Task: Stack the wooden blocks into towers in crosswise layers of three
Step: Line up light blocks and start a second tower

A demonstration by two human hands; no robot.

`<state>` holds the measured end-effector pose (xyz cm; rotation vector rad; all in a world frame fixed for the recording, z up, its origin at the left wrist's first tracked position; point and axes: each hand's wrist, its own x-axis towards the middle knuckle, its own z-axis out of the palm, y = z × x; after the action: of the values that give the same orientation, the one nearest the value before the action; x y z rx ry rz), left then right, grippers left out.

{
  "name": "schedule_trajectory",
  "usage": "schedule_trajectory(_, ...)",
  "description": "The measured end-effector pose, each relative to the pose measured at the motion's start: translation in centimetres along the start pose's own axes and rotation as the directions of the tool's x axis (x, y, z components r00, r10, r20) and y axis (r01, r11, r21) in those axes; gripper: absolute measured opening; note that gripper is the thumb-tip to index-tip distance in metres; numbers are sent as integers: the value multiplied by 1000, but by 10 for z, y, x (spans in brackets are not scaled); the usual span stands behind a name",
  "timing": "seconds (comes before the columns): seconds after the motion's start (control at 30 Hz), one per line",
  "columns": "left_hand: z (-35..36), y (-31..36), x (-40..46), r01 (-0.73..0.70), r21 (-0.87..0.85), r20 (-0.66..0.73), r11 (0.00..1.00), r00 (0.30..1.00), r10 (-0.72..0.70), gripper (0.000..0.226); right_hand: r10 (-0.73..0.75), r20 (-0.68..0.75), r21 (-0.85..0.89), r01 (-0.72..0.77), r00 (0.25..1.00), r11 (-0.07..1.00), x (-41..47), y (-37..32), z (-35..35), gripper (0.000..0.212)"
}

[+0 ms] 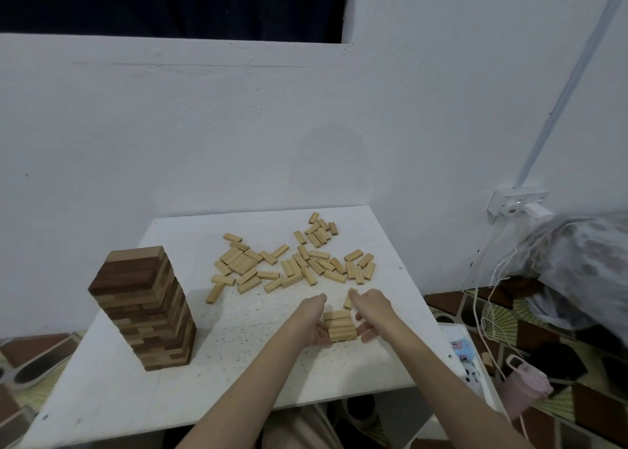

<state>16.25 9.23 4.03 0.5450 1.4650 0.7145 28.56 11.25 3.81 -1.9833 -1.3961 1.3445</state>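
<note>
Both hands are flanking a small stack (pixel 339 326) of pale wooden blocks near the front right of the white table (pixel 102 391). The left hand (pixel 314 322) is pressing its fingers against the stack's left side; the fingertips are hidden behind the blocks. The right hand (pixel 370 312) is holding its lower fingers spread beside the stack's right side, and whether they are touching it is hard to tell. Its upper fingers are pinching a single block (pixel 349 299), partly covered by the hand. How many layers the stack has is unclear. Loose blocks (pixel 292 261) are lying scattered farther back. A tall tower (pixel 144 309) of darker blocks is standing at the left. At the right, a cable (pixel 489 292) is hanging from a wall socket (pixel 516 202).
</note>
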Motion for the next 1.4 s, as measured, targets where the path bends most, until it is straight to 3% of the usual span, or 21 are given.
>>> schedule_trajectory(0.13, -1, 0, 3, -28, 25, -18, 999, 999, 29, 52, -15, -15, -18, 15, 1000, 1000, 0, 0, -2, 49)
schedule_trajectory(0.4, 3, 3, 8, -118, -2, -57, 993, 991, 118, 56, -47, -24, 11, 47, 999, 999, 3, -9, 2, 54)
schedule_trajectory(0.77, 9, 4, 8, -91, 12, -4, 996, 996, 92, 59, -24, -11, -47, 24, 1000, 999, 12, -9, 6, 62)
schedule_trajectory(1.07, -1, 11, 19, -111, 47, -88, 993, 989, 115, 65, -20, -57, 26, 22, 998, 999, 21, -11, 3, 63)
schedule_trajectory(1.4, 6, 9, 18, -116, 24, -52, 993, 992, 117, 62, -52, -62, 17, 53, 997, 998, 23, -15, 8, 67)
